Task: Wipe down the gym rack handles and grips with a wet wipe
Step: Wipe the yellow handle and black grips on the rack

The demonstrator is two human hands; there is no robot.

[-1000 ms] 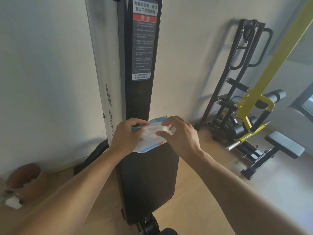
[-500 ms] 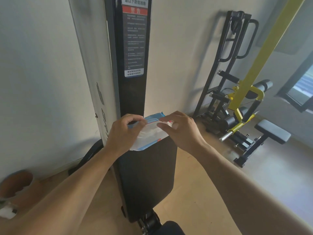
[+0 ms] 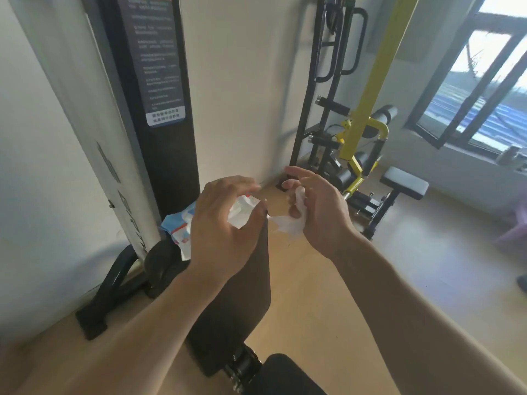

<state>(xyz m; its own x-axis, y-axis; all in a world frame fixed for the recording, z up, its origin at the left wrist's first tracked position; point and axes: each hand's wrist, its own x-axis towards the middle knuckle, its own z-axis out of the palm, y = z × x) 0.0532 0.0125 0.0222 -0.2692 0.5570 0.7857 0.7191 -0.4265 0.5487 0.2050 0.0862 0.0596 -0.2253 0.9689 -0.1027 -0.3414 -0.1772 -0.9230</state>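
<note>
Your left hand (image 3: 219, 223) sits over the wet wipe pack (image 3: 182, 226), which rests on the top edge of the black pad (image 3: 233, 303) of the machine in front of you. The pack is blue and white w/ a red mark; most of it shows to the left of your hand, the rest is hidden under it. Left fingers (image 3: 242, 183) are curled over the pack's clear flap area, thumb near the pad's right edge; motion blur means you can't tell whether they actually clamp the pack or just rest on it.

Your right hand (image 3: 319, 206) is just beside the left, apart from it, over the wood floor (image 3: 413, 266). Its fingers pinch a white wet wipe (image 3: 288, 223), crumpled, w/ a strip trailing back toward the pack by your left thumb. So right = closed on the wipe.

Behind the pad a black upright column (image 3: 159, 143) carries a label (image 3: 159, 67) of small print, too blurred to read, next to a white panel (image 3: 94, 124). A black curved base foot (image 3: 111, 283) runs along the wall at lower left.

Well apart, at the far wall, stands the gym rack (image 3: 330, 89): black frame w/ looped handles (image 3: 356, 44) up top and short grips (image 3: 333, 105) lower down. A yellow bar (image 3: 379, 72) crosses in front of it, and a black padded bench (image 3: 405, 182) sits on the floor near a window (image 3: 484, 89).
</note>
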